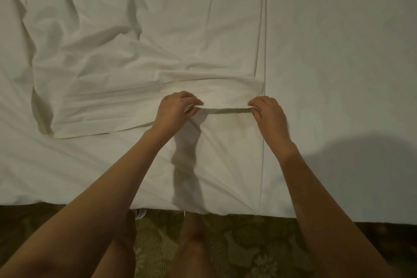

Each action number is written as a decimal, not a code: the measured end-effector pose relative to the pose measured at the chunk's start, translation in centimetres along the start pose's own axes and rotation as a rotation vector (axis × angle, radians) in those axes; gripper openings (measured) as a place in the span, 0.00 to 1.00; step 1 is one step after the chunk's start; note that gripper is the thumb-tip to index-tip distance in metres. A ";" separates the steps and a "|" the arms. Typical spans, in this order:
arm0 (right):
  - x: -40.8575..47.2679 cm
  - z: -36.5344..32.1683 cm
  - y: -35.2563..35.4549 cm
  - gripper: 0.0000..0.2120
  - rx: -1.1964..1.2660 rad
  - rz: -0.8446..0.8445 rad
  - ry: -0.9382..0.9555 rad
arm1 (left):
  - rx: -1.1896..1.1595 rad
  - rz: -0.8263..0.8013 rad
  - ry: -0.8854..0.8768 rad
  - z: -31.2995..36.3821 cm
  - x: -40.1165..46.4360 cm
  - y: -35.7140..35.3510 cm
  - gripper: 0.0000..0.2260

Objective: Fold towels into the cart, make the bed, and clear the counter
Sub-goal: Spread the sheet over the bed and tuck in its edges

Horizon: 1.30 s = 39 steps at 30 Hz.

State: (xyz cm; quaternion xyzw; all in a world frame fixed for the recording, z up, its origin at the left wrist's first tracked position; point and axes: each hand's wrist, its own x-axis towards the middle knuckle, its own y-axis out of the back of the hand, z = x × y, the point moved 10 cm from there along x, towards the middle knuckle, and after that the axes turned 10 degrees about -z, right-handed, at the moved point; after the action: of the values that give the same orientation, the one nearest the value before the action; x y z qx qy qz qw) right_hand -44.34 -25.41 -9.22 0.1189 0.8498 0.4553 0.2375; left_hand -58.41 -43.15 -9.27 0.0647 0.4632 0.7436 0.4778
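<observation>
Pinching the near hem of a white top sheet (140, 79) were both hands, set apart along the same edge. The left hand (176, 108) was curled over the hem, which was nipped between thumb and fingers (196, 102). The right hand (267, 111) was closed on the same edge in like manner. Between the two grips the hem was drawn taut and raised slightly, so that a narrow dark shadow was cast directly under it onto the white bed (338, 74).

Beyond the grips, the held sheet was spread away from the person, folded flat in bands close to the hands and badly rumpled farther off and to the left of the left hand. Just past the right hand, a long straight seam or fold line was seen running away from and toward the person; to the right of it the bed surface was smooth.

Nearer than the grips, the bed covering was stretched smooth down to the bed's edge, below which a dark patterned carpet (259, 255) and the person's bare legs (194, 244) were seen. No brand, label or legible writing could be made out on any fabric.
</observation>
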 end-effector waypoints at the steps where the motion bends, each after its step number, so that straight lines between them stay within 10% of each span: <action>1: -0.2 0.3 0.2 0.08 0.033 0.019 -0.014 | 0.010 -0.016 0.018 0.2 -0.1 -0.2 0.08; 15: -2.2 0.9 3.1 0.06 0.396 0.126 -0.118 | -0.121 0.030 0.201 0.4 0.0 0.5 0.11; 26: -4.1 3.5 6.2 0.09 0.581 0.134 -0.231 | -0.037 0.245 -0.224 8.6 -2.0 0.9 0.13; 39: -7.4 4.8 2.9 0.17 0.609 0.078 -0.239 | 0.325 0.442 -0.299 7.3 -4.1 -2.1 0.02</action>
State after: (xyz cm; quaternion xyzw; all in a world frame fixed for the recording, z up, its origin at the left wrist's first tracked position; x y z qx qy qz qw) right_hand -35.57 -23.47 -6.88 0.2696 0.9078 0.1718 0.2714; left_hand -50.90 -41.53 -5.34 0.3484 0.4753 0.7279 0.3506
